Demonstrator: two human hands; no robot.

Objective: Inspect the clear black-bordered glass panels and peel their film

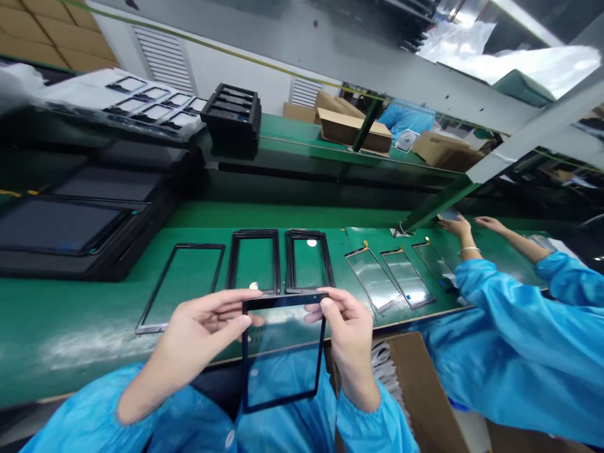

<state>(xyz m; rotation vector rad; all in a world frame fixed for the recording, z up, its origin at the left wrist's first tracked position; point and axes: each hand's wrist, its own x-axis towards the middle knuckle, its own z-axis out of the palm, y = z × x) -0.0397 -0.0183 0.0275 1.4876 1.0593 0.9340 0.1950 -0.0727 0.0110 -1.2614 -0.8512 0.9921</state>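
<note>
Left hand and right hand clamp fingers on the panel by its upper corners, and I judge the work only partway, this piece off the surface, frames beyond lying unheld.

A glossy green counter carries everything, with the middle stack of black frames lying flat on it. Left of that stack lies a single dark frame; farther left sit stacked black trays. Just right of it is another frame stack; farther right, three clear panels with orange tabs lie askew.
</note>
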